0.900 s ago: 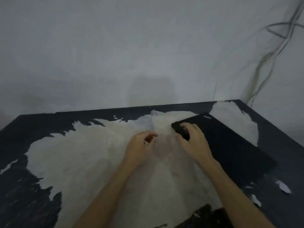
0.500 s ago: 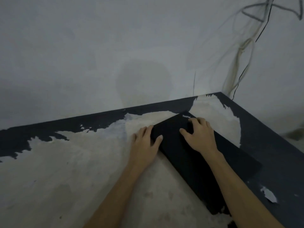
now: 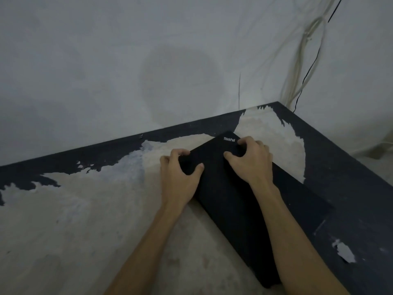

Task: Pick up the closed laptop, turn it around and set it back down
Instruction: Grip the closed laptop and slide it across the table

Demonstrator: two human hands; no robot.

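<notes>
A closed black laptop (image 3: pixel 238 211) lies at an angle on the worn table (image 3: pixel 85 220), its far corner bearing a small logo. My left hand (image 3: pixel 180 177) curls around the laptop's left far edge, thumb on the lid and fingers wrapped over the side. My right hand (image 3: pixel 252 160) sits on the lid near the far corner, fingers bent and pressing on the top and far edge. Both forearms reach in from the bottom. The laptop's near right part is hidden under my right arm.
The table's black coating has peeled off, leaving a large pale patch. A grey wall (image 3: pixel 148 60) runs just behind the table. Loose cables (image 3: pixel 302 67) hang in the right corner. The table's right edge (image 3: pixel 340 152) drops off to the floor.
My left hand has gone from lying flat beside the laptop to curling around its left edge. My right fingers have bent more on the lid. The view has come closer.
</notes>
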